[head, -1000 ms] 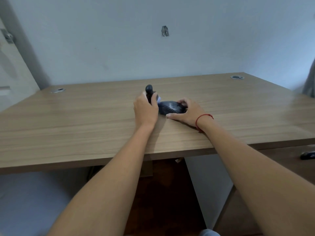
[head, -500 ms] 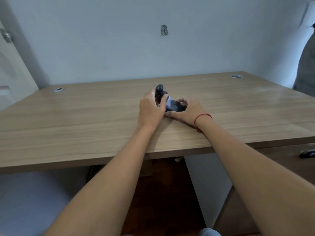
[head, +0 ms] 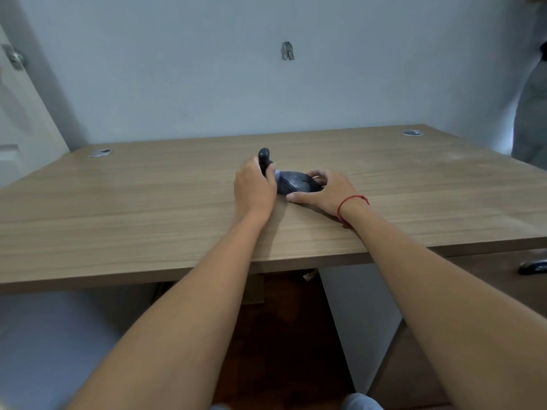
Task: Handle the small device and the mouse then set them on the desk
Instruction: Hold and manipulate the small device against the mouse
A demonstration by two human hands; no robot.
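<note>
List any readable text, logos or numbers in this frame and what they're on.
None readable.
Mouse under the right hand: dark top, no legible logo or marking.
Small device in the left hand: dark, no visible lettering.
Desk: bare wood grain, no labels.
Small patch on the wall: too blurred to tell whether it bears text.

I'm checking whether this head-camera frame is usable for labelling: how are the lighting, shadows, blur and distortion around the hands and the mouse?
Head view: soft, even, bluish light; no glare on the desk. Faint shadows lie under the left hand and right hand. The mouse and small device are dark and slightly soft, little detail. Wide-angle distortion stretches the forearms and bends the desk edges.
</note>
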